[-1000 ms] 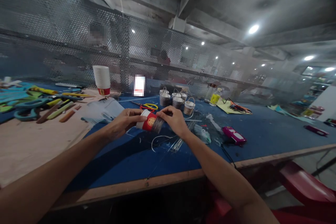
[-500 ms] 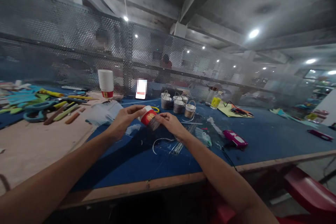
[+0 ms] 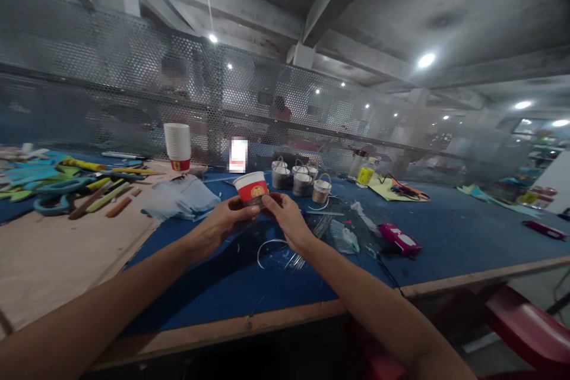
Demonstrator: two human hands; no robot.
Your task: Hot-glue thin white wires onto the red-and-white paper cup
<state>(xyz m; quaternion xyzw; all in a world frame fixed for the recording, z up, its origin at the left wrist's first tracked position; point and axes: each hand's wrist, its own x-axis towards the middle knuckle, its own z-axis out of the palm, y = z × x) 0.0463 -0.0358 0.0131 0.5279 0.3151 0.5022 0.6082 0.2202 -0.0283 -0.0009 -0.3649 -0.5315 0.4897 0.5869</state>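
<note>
Between both hands is a red and white paper cup (image 3: 250,185), its wide mouth tilted up and a greyish-brown band round its lower part. My left hand (image 3: 226,219) grips the cup's base from the left, thumb in front. My right hand (image 3: 285,217) pinches the lower right side, thumb on the band. The fingers behind the cup are hidden. Beyond the right hand stand several small cups with wire handles and wrapped lower parts, among them a tan one (image 3: 321,191). Thin wires (image 3: 296,260) lie on the blue table below the right hand.
A stack of paper cups (image 3: 177,145) stands at the back left. Scissors (image 3: 62,193) and several tools lie on the wooden board (image 3: 84,255). A lit phone (image 3: 237,154) leans on the perforated screen. Right are a yellow-labelled bottle (image 3: 366,173) and a magenta device (image 3: 399,240).
The cup has turned more upright, its mouth now facing up. My left hand has shifted from its rim down to its base, and the right hand has moved in closer.
</note>
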